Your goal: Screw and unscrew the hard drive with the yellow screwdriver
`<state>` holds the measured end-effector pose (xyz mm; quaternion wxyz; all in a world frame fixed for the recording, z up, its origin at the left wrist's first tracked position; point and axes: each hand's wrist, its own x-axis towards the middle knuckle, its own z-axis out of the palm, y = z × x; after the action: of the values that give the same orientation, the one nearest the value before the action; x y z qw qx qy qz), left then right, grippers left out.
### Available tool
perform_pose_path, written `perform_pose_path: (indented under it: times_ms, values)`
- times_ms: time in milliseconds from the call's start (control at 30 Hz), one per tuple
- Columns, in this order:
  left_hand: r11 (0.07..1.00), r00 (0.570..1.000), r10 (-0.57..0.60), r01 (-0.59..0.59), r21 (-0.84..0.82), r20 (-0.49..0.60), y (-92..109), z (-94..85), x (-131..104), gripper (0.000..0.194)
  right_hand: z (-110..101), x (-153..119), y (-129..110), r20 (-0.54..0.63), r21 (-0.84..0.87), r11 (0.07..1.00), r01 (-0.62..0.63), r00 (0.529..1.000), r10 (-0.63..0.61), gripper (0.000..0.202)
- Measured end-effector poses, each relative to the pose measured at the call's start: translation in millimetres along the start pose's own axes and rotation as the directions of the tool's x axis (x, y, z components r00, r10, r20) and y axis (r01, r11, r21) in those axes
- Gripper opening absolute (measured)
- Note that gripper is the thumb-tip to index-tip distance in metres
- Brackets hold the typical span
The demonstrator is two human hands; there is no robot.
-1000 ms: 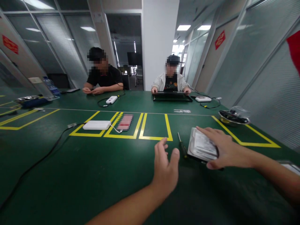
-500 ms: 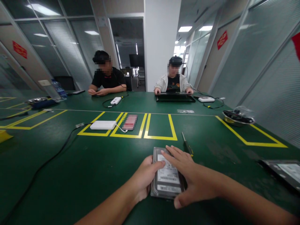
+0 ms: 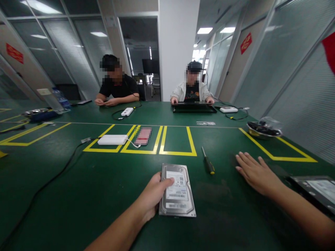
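A silver hard drive (image 3: 178, 204) with a white label is gripped along its left side by my left hand (image 3: 154, 195). The thumb lies across the label; the other fingers are hidden beneath or behind the drive. Well to the right, my right hand (image 3: 256, 174) is stretched out palm down with its fingers extended and nothing in it, low over or on the green table. Between the two hands lies a screwdriver (image 3: 208, 164) with a dark handle and yellow end. Right of my right forearm sits a black, flat device with a white label (image 3: 320, 190), partly cut off by the frame.
A white power bank (image 3: 112, 139) and a phone (image 3: 143, 136) lie near yellow tape outlines, with a black cable (image 3: 56, 177) running down the left. A bowl of dark items (image 3: 264, 129) stands at right. Two people sit opposite; one holds a black panel (image 3: 195, 107).
My right hand has come off the hard drive and moved right across the table. My left hand keeps hold of the drive, which sits slightly further left in view.
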<state>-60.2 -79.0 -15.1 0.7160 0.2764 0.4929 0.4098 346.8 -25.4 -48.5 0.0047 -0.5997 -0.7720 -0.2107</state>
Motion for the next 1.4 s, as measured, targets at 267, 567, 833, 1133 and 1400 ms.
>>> perform_pose_path:
  times_ms: [267, 567, 833, 1133, 1400]
  values:
    - [0.995, 0.998, 0.034, -0.039, 0.087, 0.062, -1.7, 0.3, -2.5, 0.042, 2.8, -33.0, 9.9, 0.035, 0.049, 0.99, -0.134, 0.991, 0.132, 0.057]
    - [0.475, 0.939, 0.323, -0.269, 0.838, 0.119, 16.7, -13.0, -5.1, 0.037, -20.2, -38.9, 1.6, 0.105, 0.139, 0.971, -0.192, 0.978, 0.179, 0.039]
    - [0.334, 0.932, 0.34, -0.248, 0.91, 0.129, 17.8, -10.2, -11.9, 0.041, -16.3, -48.5, -1.5, 0.074, 0.203, 0.956, -0.21, 0.977, 0.199, 0.039]
    - [0.287, 0.919, 0.343, -0.298, 0.91, 0.193, 13.6, -8.3, -15.7, 0.053, -13.0, -56.8, 9.7, 0.091, 0.279, 0.93, -0.239, 0.971, 0.222, 0.042]
    - [0.179, 0.91, 0.392, -0.22, 0.959, 0.136, 2.6, -8.0, -11.8, 0.077, -9.7, -51.4, 25.9, 0.098, 0.275, 0.906, -0.321, 0.947, 0.306, 0.04]
